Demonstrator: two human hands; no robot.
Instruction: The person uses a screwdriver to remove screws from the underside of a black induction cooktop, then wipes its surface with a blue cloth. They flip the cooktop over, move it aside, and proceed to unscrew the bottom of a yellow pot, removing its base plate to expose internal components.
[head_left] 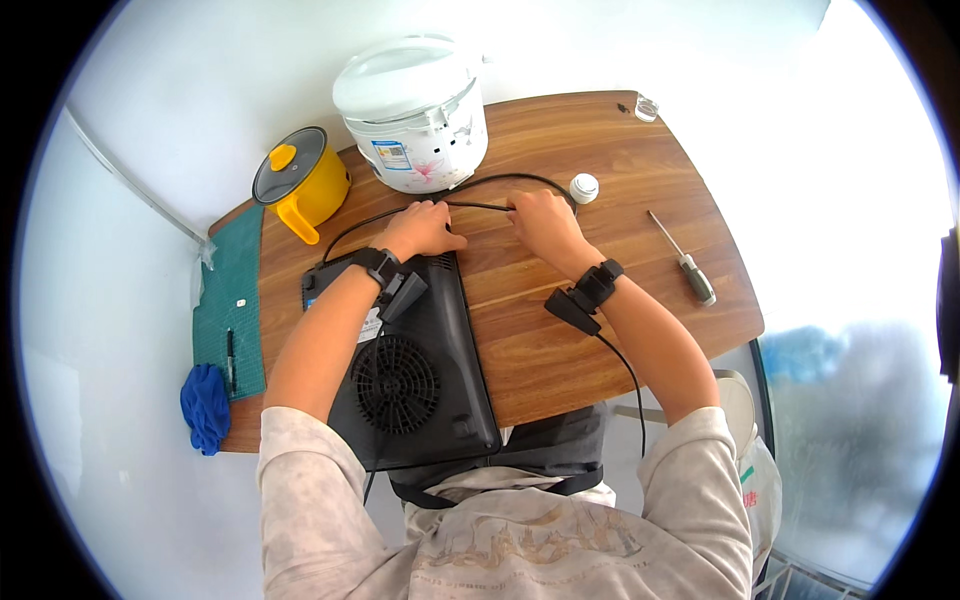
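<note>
A black induction cooker lies upside down on the near left of the table, its round fan grille facing up. From its far left corner a black power cord runs along the back and loops toward the right. My left hand is over the cooker's far edge, fingers curled on the cord and thumb out to the side; the fingertips are partly hidden. To its right, my right hand pinches the same cord above the bare wood. A short stretch of cord spans between both hands.
A white rice cooker and a yellow electric pot stand at the back. A small white round container sits right of the cord loop, a screwdriver farther right. At left are a green mat, pen and blue cloth.
</note>
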